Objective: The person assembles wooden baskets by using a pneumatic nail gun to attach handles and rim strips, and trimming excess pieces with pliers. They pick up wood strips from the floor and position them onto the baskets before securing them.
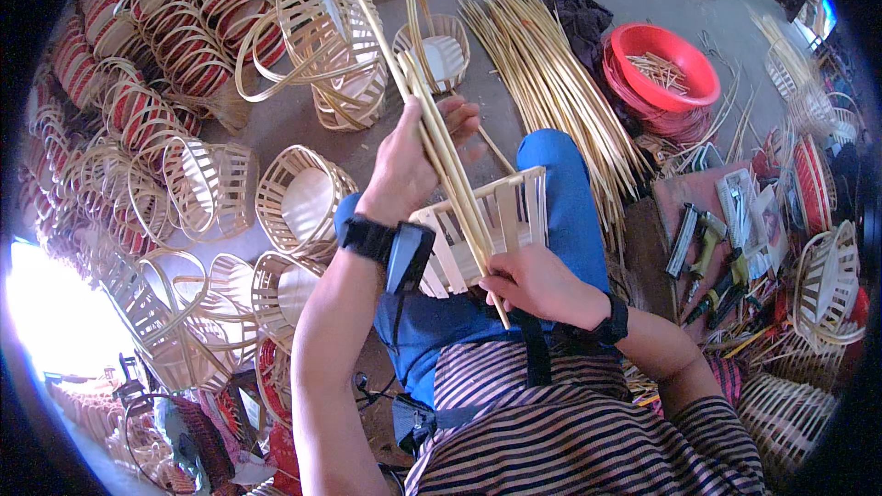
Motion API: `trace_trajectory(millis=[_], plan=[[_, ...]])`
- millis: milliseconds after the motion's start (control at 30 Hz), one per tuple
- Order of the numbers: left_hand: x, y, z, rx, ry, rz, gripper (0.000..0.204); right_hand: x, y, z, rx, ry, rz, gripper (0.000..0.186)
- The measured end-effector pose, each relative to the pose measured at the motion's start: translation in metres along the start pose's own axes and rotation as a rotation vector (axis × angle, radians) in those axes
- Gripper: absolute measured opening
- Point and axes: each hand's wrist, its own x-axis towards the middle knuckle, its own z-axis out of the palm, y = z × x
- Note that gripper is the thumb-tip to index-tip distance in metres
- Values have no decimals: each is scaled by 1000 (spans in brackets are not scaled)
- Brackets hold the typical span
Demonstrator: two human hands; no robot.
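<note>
From where I stood, the slatted basket (535, 207) lay tilted on the worker's lap, its upper corner against the right leg's blue trousers (574, 211). Pale strips (447, 165) slanted across it, one reaching far beyond the rest. The right hand (544, 287) pinched them near their lower end, which poked out toward the striped shirt (524, 367). Farther up, they ran between the left hand's (402, 165) thumb and blurred fingers; how firmly, I couldn't tell. By the left forearm, a round basket (303, 197) stood near. Grey floor (266, 133) showed beyond it. Rightward, a rod bundle (556, 78) flanked the knee, and a tool-strewn board (675, 191) edged that side.
</note>
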Motion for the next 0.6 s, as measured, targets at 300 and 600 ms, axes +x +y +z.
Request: trace_trajectory(millis=[300, 600], plan=[[20, 3, 9, 86, 199, 78, 31, 11, 3, 13, 412, 77, 163, 28], [-69, -16, 1, 2205, -15, 540, 73, 26, -8, 24, 338, 343, -121, 14]])
